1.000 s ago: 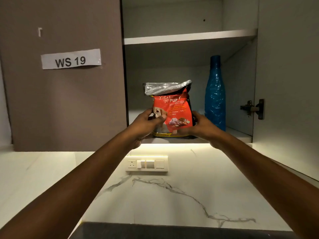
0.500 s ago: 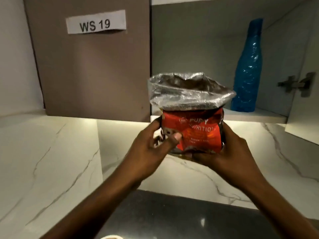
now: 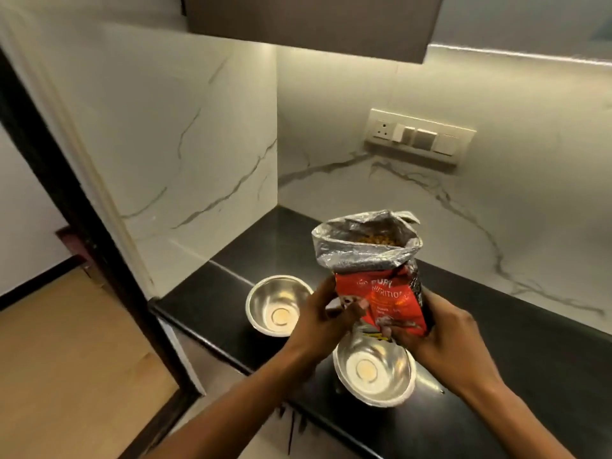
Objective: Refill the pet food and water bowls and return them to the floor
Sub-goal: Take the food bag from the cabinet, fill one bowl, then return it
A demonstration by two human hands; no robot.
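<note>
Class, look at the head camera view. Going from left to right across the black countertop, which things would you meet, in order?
Far steel bowl → left hand → red puppy food bag, held upright and open → right hand. The near steel bowl sits under the bag and hands, so it is left out. Switch panel is on the wall.

Black countertop (image 3: 516, 369) with two steel bowls on it.

The dark, glossy counter runs from the near right into the far corner, where it meets white marbled wall panels. One empty bowl (image 3: 277, 304) sits near the counter's left edge; the second empty bowl (image 3: 374, 371) stands nearer and to the right, just beside the front edge, apart from the first.
</note>
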